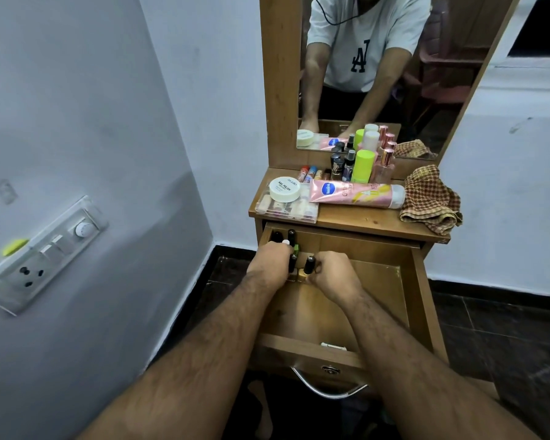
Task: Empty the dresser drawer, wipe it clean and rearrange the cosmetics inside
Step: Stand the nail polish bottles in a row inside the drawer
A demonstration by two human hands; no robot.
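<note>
Stage: rearranging | open wooden drawer [404, 300] partly refilled | gold-based black-capped nail polish bottle [307, 268] gripped by right hand [332, 273] | left hand [272, 260] curled round small dark bottles [292, 262] | most cosmetics left on worktop [362, 222]

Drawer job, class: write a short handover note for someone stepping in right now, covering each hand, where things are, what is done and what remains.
Left hand: holds small bottles in the drawer's back left corner.
Right hand: grips a gold nail polish bottle beside them.
On the dresser top: checked cloth, pink tube, white jar on a clear box, green bottle.
Done: refilling has begun.
Left: move the remaining cosmetics into the drawer.
</note>
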